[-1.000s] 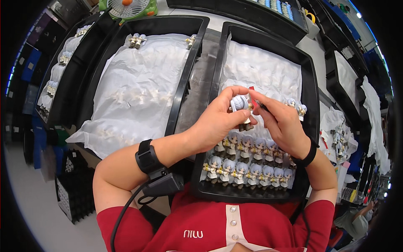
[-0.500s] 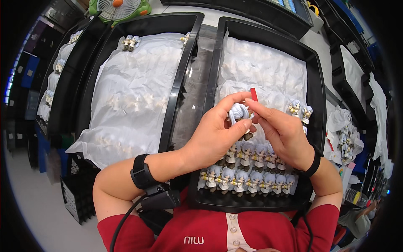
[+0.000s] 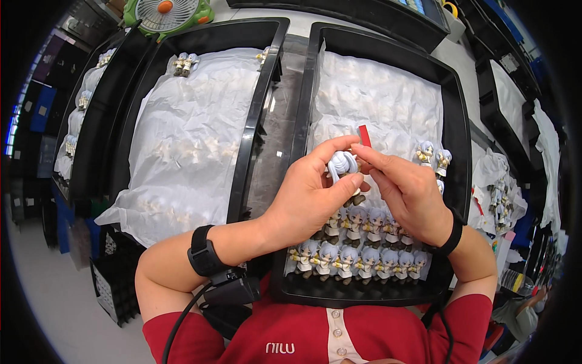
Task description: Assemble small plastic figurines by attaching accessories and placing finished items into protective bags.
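My left hand [image 3: 306, 193] is closed around a small figurine [image 3: 342, 165] with pale blue hair, held over the right-hand black tray [image 3: 305, 97]. The hair faces up, and the brown feet poke out below my thumb. From the other side, my right hand [image 3: 412, 191] pinches a thin red strip [image 3: 364, 136]; its tip sticks up past the fingers, and the lower part is hidden. My right fingertips are close against the figurine; whether the strip touches it cannot be seen. Below my hands, rows of like figurines [image 3: 347, 261] lie in the tray.
White tissue [image 3: 382, 85] covers the tray's far part, with a few figurines [image 3: 425, 155] at its right side. Another black tray [image 3: 239, 164] with tissue-covered figurines stands left. A green fan [image 3: 167, 15] is at the back left. More trays and loose figurines [image 3: 500, 197] sit right.
The figurine and the red strip have shifted very slightly to the left in my hands. Both hands keep the same hold; the view has moved a little.
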The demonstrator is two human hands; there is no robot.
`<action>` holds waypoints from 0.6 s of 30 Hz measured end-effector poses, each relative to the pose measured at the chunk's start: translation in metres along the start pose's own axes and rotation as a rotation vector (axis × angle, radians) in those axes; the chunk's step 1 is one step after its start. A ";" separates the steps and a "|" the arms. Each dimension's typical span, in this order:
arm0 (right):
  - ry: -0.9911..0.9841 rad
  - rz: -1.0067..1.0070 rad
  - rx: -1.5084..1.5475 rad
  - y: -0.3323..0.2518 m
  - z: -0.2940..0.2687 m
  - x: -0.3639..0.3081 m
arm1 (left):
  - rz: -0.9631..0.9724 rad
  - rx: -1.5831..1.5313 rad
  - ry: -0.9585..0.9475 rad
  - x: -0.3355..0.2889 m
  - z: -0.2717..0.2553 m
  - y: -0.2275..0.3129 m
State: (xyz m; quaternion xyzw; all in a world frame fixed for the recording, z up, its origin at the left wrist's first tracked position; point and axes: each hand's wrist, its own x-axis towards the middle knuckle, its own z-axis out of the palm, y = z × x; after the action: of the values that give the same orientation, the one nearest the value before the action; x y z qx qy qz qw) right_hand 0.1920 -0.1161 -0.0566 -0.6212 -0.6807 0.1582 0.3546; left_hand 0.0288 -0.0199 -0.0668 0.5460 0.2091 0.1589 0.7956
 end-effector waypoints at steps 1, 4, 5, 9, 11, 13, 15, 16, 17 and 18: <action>0.004 -0.006 -0.001 0.000 0.000 0.000 | -0.010 0.000 0.005 0.000 0.000 0.000; 0.011 -0.012 0.014 -0.001 -0.002 0.000 | -0.031 -0.017 -0.001 0.001 0.000 0.003; 0.012 -0.012 0.015 0.000 -0.001 -0.001 | -0.031 -0.017 0.000 0.001 0.001 0.002; 0.037 -0.043 -0.006 0.001 0.001 -0.001 | -0.001 -0.032 0.001 0.001 0.002 0.001; 0.022 -0.049 -0.023 0.001 0.000 0.000 | -0.007 -0.031 0.011 0.000 0.002 0.001; 0.002 -0.047 -0.047 0.000 -0.001 0.000 | -0.005 -0.046 0.009 0.000 0.002 0.000; -0.016 -0.032 -0.057 0.000 -0.002 0.000 | -0.011 -0.031 0.010 0.000 0.001 0.001; -0.034 -0.017 -0.068 0.000 -0.003 0.000 | -0.017 -0.015 0.011 0.000 0.001 0.001; -0.034 -0.016 -0.069 0.000 -0.002 0.000 | -0.017 -0.015 0.010 0.000 0.001 0.001; -0.019 -0.028 -0.075 0.000 -0.001 0.000 | -0.017 -0.028 0.009 0.000 0.001 0.000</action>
State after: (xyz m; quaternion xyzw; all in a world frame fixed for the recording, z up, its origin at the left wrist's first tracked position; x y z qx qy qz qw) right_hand 0.1929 -0.1164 -0.0561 -0.6229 -0.6983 0.1335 0.3265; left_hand 0.0299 -0.0209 -0.0664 0.5321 0.2151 0.1577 0.8035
